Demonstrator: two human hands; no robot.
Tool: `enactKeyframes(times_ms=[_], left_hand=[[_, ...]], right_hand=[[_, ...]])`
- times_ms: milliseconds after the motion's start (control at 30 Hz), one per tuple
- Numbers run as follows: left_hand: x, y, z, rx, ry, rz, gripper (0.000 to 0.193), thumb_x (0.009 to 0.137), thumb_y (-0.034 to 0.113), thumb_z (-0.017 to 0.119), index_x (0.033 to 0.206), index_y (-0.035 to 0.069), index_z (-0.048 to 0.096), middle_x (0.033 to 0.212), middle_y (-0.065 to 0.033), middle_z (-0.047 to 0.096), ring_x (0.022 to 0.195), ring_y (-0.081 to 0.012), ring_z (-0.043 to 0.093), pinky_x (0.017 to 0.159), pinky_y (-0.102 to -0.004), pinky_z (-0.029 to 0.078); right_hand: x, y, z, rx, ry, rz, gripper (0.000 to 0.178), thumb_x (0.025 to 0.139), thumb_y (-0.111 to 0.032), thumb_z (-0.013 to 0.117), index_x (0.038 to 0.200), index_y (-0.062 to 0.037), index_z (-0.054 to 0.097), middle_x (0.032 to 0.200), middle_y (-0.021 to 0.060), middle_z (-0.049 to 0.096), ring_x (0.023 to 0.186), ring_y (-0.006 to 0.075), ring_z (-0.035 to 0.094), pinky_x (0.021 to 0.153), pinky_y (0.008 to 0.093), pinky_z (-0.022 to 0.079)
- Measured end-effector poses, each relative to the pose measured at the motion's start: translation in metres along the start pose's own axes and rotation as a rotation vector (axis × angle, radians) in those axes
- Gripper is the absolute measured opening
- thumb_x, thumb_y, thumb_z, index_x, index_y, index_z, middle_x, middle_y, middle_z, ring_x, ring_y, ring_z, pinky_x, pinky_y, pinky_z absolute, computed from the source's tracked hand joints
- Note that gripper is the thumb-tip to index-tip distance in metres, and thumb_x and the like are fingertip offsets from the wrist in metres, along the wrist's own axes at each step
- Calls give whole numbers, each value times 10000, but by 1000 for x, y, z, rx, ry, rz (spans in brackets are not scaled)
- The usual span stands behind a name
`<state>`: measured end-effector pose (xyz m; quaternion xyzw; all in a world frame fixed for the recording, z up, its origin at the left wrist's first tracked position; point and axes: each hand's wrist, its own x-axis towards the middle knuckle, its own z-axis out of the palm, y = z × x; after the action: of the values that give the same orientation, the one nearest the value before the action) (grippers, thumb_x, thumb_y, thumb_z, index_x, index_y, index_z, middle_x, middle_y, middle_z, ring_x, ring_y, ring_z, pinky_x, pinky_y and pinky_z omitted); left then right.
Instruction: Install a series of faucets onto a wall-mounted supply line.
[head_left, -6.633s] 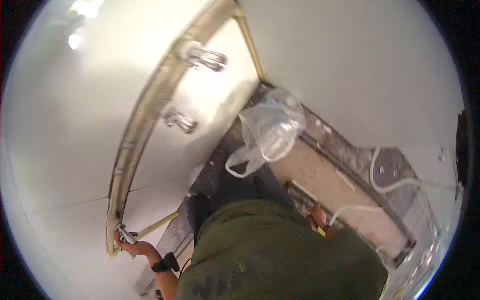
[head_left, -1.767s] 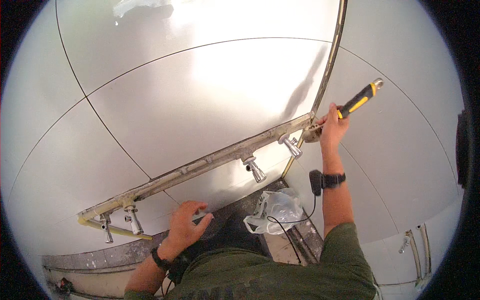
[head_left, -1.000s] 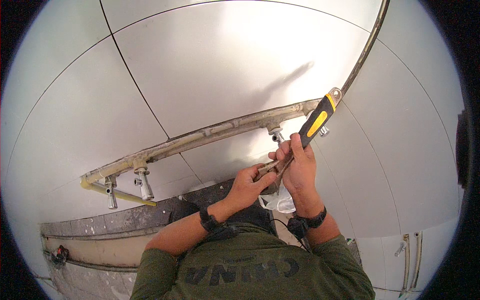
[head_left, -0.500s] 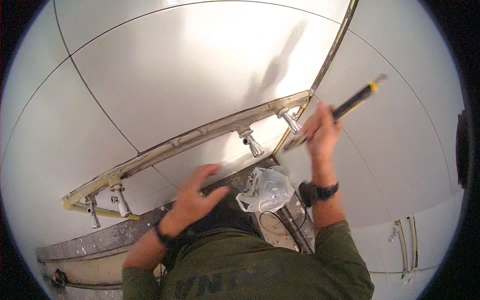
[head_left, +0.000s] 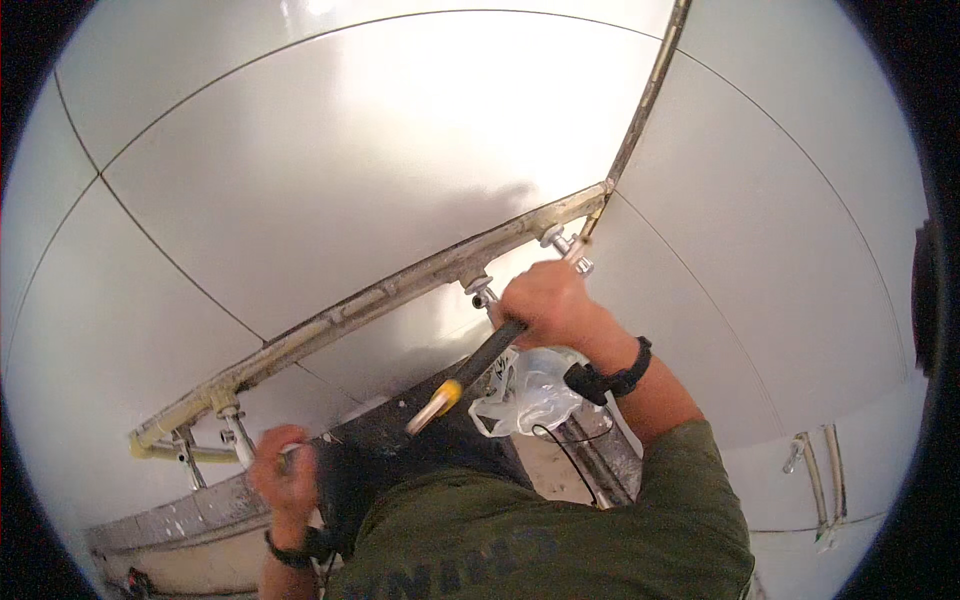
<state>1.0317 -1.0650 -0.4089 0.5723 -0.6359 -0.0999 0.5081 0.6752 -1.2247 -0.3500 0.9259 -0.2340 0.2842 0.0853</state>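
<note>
My right hand [head_left: 548,303] is wrapped around a tool [head_left: 485,357] with a black and yellow handle. The handle slants down to the left and ends in a bare metal tip; another metal piece shows above my fist, close to the right-hand chrome angle valve [head_left: 562,240]. A second valve [head_left: 481,290] is just left of this fist, partly covered by it. My left hand [head_left: 285,472] is low on the left, beside another chrome valve [head_left: 236,430]. Its fingers look curled but are blurred, and I cannot make out whether anything is in them.
A pipe run [head_left: 350,307] in a rough channel crosses the pale tiled wall [head_left: 270,180]. Below my right wrist lies a clear plastic bag [head_left: 535,392]. A dark ledge [head_left: 180,515] follows the wall's foot, and pipes [head_left: 815,480] stick out at the far right.
My right hand has moved left and turned the tool, so its handle now points down-left instead of up-right. My left hand has gone down and left, its spread fingers curling.
</note>
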Motion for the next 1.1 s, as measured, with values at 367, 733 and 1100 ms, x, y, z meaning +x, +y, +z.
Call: enactKeyframes(times_ms=[367,733,1100], left_hand=[[25,87,111,-1290,-1482,-1034,629,876,348,537,1342,34,255,1032,-144,600,795,-197,620,698,-309,512],[6,64,182,-417,-1142,-523,558,850,148,519,1313,11,240,619,-35,484,476,-130,472,434,-275,414],[9,42,217,-254,-1091,-315,565,847,190,497,1332,36,252,773,-127,538,556,-189,529,546,-330,453]], right_hand=[[-67,-62,34,-116,399,98,116,677,-153,686,721,-119,584,653,-6,532,605,140,548,591,275,387],[-101,-32,80,-184,663,869,574,667,32,527,1228,-40,433,1034,156,564,957,314,549,966,423,336],[-97,3,94,1511,838,1165,357,920,-216,485,1215,-18,442,979,62,581,884,179,570,821,345,458]])
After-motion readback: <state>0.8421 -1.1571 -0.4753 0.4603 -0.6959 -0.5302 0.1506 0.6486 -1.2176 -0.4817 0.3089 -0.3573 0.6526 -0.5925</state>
